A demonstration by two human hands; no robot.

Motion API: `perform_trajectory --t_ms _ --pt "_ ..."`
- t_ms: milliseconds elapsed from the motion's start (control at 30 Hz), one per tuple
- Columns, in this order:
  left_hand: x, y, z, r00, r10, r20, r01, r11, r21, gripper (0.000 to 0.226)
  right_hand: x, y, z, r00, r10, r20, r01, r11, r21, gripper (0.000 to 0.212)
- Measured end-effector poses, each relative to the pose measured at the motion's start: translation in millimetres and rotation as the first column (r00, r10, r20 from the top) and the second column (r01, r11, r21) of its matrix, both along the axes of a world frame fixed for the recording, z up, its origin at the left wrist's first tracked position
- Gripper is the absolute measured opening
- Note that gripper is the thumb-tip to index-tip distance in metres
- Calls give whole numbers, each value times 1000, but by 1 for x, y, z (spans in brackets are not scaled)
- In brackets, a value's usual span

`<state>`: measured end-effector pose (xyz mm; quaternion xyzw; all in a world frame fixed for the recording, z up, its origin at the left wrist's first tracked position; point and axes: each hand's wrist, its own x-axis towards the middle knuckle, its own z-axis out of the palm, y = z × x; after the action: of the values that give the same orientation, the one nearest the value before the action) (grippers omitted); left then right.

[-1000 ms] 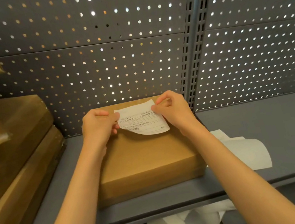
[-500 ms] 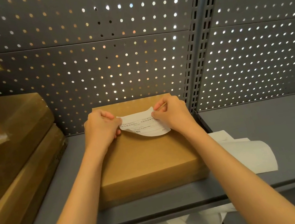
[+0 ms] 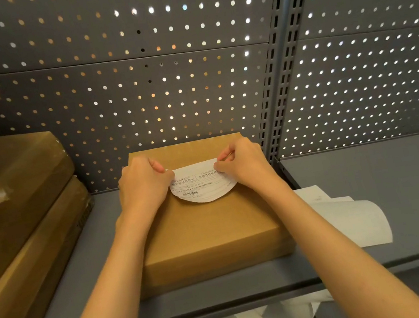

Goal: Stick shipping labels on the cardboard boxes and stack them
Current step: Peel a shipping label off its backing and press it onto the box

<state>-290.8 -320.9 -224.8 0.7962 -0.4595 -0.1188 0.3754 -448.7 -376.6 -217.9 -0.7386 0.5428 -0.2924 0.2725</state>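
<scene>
Fingers: the left hand [image 3: 144,187] fingers [image 3: 158,166] are curled and pinch the left top edge of the shipping label [image 3: 202,186]. The right hand [image 3: 241,165] fingers [image 3: 223,156] are curled and pinch the right top edge.
Shipping label: white, with print and a barcode. It sags in a curve between the 2 hands, and its low part touches the box top.
Cardboard box: flat and brown [image 3: 210,231], it lies on the gray shelf [image 3: 402,180], under both hands.
Stack of boxes: brown boxes [image 3: 17,220] are piled at the left of the shelf.
White backing sheets: these [image 3: 353,217] lie just beside the box, on its right.
Back wall: a gray panel with holes [image 3: 134,88].
</scene>
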Motion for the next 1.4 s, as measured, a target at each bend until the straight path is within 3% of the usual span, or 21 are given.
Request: perform_trajectory --t_ms 333,567,700,767,867,967,1067,1233,1400 --pt "-2 -2 3 992 -23 122 21 1000 15 11 1 -8 1 998 21 -59 -21 1000 13 26" --pt "2 2 1 923 11 386 -57 992 110 35 0 -13 4 984 63 -164 -59 998 30 26" --pt "-2 6 4 895 -14 447 21 1000 -9 16 4 -7 6 966 11 -257 -39 994 -106 23" --pt "-6 7 7 901 -81 426 116 992 -56 19 6 0 7 922 -61 -382 -39 968 -248 19" --pt "-12 8 11 890 -246 383 281 959 -36 26 9 7 10 905 -79 -418 -105 911 -399 19" --pt "-19 9 11 862 -379 337 394 919 27 30 14 12 10 915 210 -343 -306 917 -255 39" --pt "-19 10 5 848 -438 298 420 899 125 29 15 17 1 880 362 -307 -421 894 -155 35" --pt "-22 14 -2 831 -504 237 447 857 254 41 12 22 -9 829 417 -373 -466 884 -45 39" --pt "-21 18 -7 837 -478 266 392 864 316 47 7 23 -14 838 335 -431 -394 917 -54 43"
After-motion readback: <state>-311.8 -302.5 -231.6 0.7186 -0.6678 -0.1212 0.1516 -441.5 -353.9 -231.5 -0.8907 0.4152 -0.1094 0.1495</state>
